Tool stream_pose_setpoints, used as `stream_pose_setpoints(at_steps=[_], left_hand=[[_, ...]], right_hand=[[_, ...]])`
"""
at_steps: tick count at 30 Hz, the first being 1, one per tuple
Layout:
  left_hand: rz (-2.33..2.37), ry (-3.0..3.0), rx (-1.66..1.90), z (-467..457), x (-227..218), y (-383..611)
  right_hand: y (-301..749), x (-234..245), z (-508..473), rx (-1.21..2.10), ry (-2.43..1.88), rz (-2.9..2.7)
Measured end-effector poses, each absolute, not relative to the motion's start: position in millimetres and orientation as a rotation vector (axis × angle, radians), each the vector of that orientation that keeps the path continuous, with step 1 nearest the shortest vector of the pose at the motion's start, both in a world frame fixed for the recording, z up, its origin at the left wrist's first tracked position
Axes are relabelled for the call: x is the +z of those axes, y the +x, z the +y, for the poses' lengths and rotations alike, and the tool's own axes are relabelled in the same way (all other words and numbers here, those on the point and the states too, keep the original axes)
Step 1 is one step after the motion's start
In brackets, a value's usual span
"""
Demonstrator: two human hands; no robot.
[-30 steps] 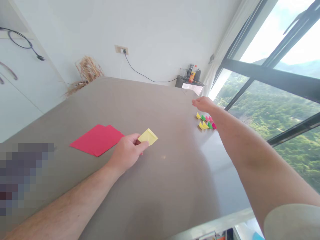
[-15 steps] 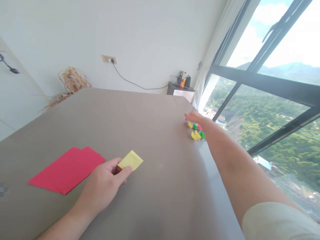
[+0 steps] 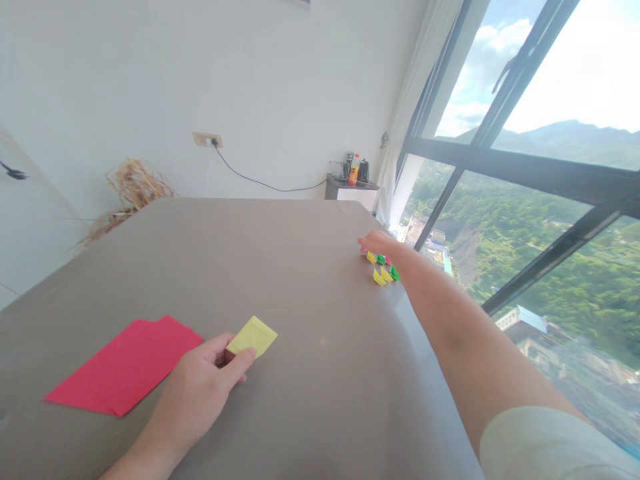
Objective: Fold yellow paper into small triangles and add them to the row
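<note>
My left hand pinches a small folded yellow paper between thumb and fingers, just above the table. To its left lie overlapping red paper sheets, the nearest thing to that hand's back. My right arm stretches far across to the table's window side. There my right hand has its fingers closed, with a bit of pink folded paper showing below the fingertips. Beside it stand several little folded papers: yellow ones, green ones and a pink one partly hidden by the hand.
A large window runs along the right edge of the table. Past the far end stands a low cabinet with a bottle on it. A black cable hangs along the wall from an outlet. Dry straw sits behind the far left corner.
The view has shifted, so the scene sits slightly lower and further left. My right hand has come down a little beside the folded papers. My left hand still holds the yellow paper.
</note>
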State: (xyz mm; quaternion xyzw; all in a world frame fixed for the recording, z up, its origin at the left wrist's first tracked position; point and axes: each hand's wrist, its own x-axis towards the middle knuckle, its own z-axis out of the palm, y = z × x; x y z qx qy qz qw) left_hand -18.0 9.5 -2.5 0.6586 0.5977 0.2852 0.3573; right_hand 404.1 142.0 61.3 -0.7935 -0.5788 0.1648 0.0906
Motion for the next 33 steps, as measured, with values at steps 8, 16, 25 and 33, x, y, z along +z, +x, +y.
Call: stream_pose_setpoints(at_steps=[8,16,25,33], left_hand=[[1.537,1.728,0.563,11.6,-5.6,-21.0],[1.54,1.73,0.575,9.5,-0.5,-17.3],[1.526,1.704,0.634,8.7,1.2,-15.2],[1.341,1.648,0.746,12.0,-3.6,-19.0]], right_hand=[[404.4,59.7,140.7,0.514,-2.378,-1.684],[393.0,61.3,130.2,0.516,-2.339,-1.656],[334.6,85.5,119.1,0.368,-2.081,-1.582],[178.2,50.4,41.8,1.265,-1.416,-1.622]])
